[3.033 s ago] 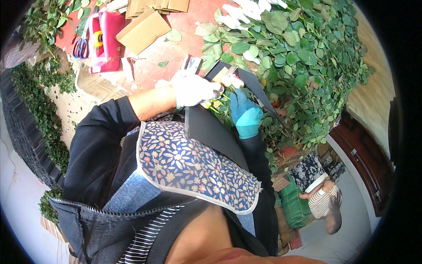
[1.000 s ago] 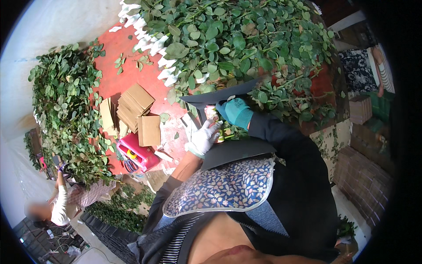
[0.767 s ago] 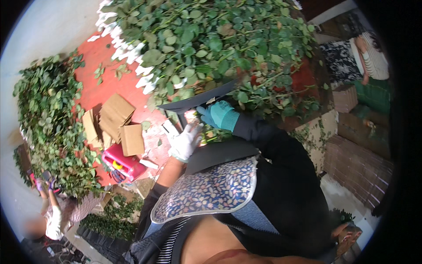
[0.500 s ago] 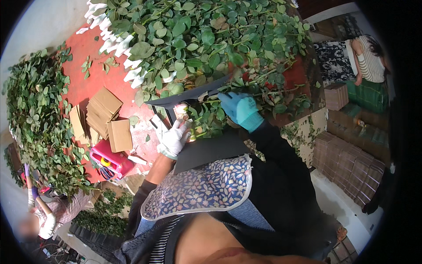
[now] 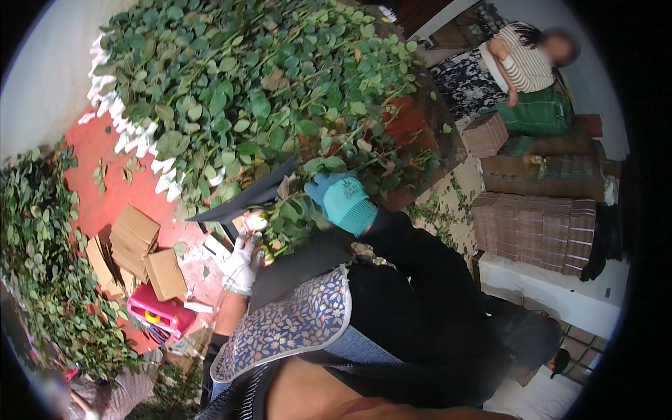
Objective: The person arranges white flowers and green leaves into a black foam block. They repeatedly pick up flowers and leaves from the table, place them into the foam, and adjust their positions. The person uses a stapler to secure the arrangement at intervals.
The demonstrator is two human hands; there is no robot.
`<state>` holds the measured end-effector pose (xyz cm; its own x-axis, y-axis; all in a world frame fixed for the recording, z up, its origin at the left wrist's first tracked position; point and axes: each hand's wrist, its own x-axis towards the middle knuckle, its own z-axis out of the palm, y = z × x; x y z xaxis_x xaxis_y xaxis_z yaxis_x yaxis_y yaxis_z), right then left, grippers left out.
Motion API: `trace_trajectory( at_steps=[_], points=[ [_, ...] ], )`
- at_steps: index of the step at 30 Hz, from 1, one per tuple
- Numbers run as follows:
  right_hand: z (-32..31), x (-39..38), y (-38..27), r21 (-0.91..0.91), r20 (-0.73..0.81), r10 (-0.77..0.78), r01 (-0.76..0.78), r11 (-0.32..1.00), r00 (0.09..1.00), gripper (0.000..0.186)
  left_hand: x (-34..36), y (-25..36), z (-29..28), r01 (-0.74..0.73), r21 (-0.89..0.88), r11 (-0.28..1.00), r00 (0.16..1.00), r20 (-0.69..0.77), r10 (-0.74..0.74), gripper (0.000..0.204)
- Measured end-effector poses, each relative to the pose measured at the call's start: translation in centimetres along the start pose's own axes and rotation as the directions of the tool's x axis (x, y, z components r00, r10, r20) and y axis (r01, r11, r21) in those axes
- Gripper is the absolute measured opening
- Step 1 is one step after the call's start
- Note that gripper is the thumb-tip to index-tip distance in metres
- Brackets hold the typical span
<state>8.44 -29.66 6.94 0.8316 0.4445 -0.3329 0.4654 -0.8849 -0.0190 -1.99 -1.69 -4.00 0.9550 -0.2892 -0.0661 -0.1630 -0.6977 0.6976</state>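
A bunch of roses with pale pink and cream heads [image 5: 256, 221] lies on a black wrapping sheet [image 5: 297, 264]; a second black flap [image 5: 248, 194] rises along its far side. My left hand [image 5: 240, 267], in a white glove, has its fingers bent round the flower-head end of the bunch. A white-edged piece [image 5: 216, 247] shows beside those fingers. My right hand [image 5: 344, 201], in a teal and blue glove, is closed at the leafy stems [image 5: 290, 217]; leaves partly cover its fingertips.
Leafy stems with white-sleeved heads [image 5: 168, 178] cover the far side of the red table [image 5: 87, 150]. Brown cardboard pieces [image 5: 135, 238] and a pink container [image 5: 157, 311] lie left. More foliage [image 5: 35, 231] lines the left edge. One person [image 5: 528, 66] is far right, another lower left. Stacked cartons [image 5: 535, 227] stand right.
The view has swung right, so the table and bunch appear farther left and more of the right side shows. Both hands stay at the bunch; the right fingers look more curled.
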Motion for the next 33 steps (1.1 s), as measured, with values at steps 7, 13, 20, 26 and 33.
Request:
trace_trajectory(
  at_steps=[7,13,20,26,33],
  points=[
    [-7.5,-2.3,1.0,-0.087,0.036,-0.004,0.007,0.996,0.999,0.029,0.9,1.4,-1.7,-0.114,0.044,0.993,0.993,-0.032,0.115,0.042],
    [-6.5,0.6,-1.6,-0.040,0.035,-0.129,0.130,0.991,0.991,0.027,0.4,-0.2,-1.0,-0.101,0.147,0.984,0.994,-0.024,0.105,0.041],
    [6.7,7.3,-1.0,-0.118,0.077,-0.326,0.334,0.935,0.942,0.031,-0.3,-1.0,0.4,0.014,-0.017,1.000,1.000,-0.019,-0.014,0.044],
    [5.7,7.9,-1.2,0.052,0.286,-0.274,0.271,0.961,0.918,0.048,-0.3,-0.5,-0.1,0.030,-0.096,0.995,0.997,0.067,-0.024,0.042],
    [11.1,6.9,0.8,-0.020,-0.026,-0.223,0.222,0.975,0.974,0.021,-0.7,-0.6,0.2,-0.028,0.116,0.993,0.999,0.032,0.024,0.025]
  ],
)
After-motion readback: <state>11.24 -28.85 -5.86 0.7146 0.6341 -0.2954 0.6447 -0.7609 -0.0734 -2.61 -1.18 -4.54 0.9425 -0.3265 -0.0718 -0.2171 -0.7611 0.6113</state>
